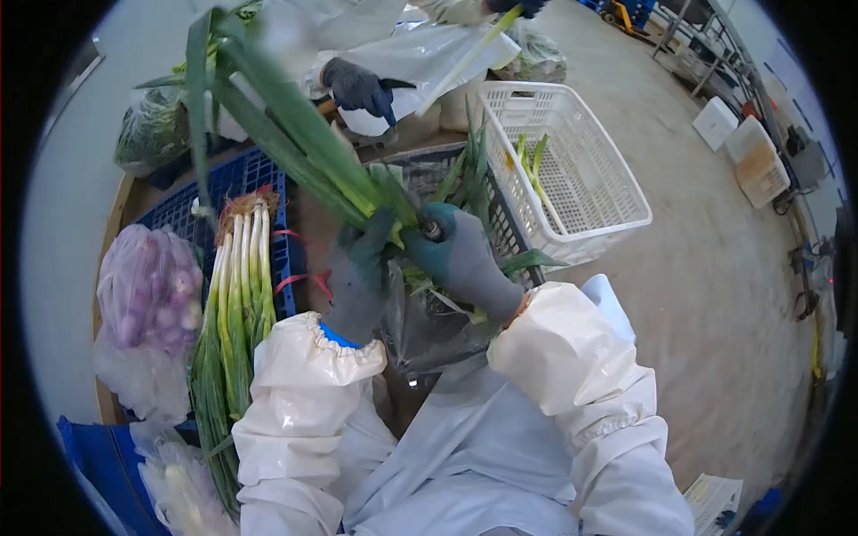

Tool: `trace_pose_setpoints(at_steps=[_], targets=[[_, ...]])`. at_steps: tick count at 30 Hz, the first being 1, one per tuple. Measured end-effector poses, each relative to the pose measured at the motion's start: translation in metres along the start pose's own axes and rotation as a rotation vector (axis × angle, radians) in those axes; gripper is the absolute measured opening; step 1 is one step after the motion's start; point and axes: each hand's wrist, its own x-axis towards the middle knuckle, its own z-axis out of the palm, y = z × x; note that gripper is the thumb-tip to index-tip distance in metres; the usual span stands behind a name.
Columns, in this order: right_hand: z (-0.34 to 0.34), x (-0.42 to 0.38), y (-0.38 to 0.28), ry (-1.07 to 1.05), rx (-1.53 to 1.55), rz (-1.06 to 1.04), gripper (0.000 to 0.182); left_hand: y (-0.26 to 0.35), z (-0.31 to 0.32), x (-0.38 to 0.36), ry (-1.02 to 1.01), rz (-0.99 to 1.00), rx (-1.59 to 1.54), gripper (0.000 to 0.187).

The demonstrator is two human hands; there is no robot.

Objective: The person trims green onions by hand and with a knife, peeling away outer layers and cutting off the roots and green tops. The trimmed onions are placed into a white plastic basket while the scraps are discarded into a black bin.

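Observation:
My left hand (359, 268), in a grey-green glove, is closed around a large leek (308, 147). Its long green leaves reach up and to the left. Right beside it, my gloved right hand (460, 255) is closed against the leek's torn leaves. A small dark round end shows at its thumb, but what it belongs to is hidden. Below both hands is a dark crate (514, 214) lined with a black plastic bag (429, 335), with leaf scraps inside. Left of my hands lies a row of trimmed leeks (237, 286), white ends and roots toward the top.
Purple onions in a bag (152, 286) lie at far left, near a blue pallet (170, 210). A white basket (617, 170) with a few stalks stands at right. Across from me, a co-worker's dark-gloved hand (357, 89) grips a bladed tool. Concrete floor (715, 295) extends rightward.

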Motion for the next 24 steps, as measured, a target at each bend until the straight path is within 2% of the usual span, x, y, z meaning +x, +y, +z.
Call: trace_pose_setpoints(at_steps=[3,6,7,10,11,12,14,15,18,21,23,24], targets=[[0.006,0.002,0.015,0.105,0.059,0.07,0.022,0.001,0.007,-0.005,-0.018,0.046,-0.015,0.028],[-0.007,0.012,0.022,0.097,0.218,0.324,0.021,0.004,0.004,-0.004,-0.049,0.092,0.102,0.025],[-0.009,0.009,0.015,0.122,0.375,0.35,0.024,0.006,0.005,-0.005,-0.04,0.096,0.103,0.026],[-0.018,0.002,0.011,0.141,0.501,0.353,0.024,0.013,0.008,-0.005,-0.015,0.133,0.092,0.026],[-0.019,0.002,0.012,0.228,0.386,0.31,0.021,0.016,0.005,-0.002,-0.011,0.154,0.085,0.026],[-0.023,0.001,0.01,0.242,0.409,0.315,0.021,0.019,0.001,0.001,-0.007,0.174,0.08,0.026],[-0.035,0.003,0.005,0.264,0.447,0.33,0.02,0.023,-0.015,0.016,0.054,0.22,0.065,0.026],[-0.039,0.002,0.01,0.307,0.388,0.247,0.02,0.026,-0.025,0.023,0.085,0.243,0.057,0.026],[-0.06,0.002,0.006,0.337,0.443,0.335,0.019,0.046,-0.053,0.033,0.211,0.365,0.1,0.022],[-0.084,0.007,0.027,0.335,0.193,0.3,0.019,0.067,-0.07,0.032,0.433,0.482,0.212,0.023],[-0.094,0.005,0.017,0.358,0.206,0.323,0.02,0.074,-0.08,0.032,0.604,0.583,0.376,0.027],[-0.098,0.004,0.013,0.369,0.213,0.334,0.021,0.08,-0.083,0.031,0.653,0.559,0.368,0.03]])
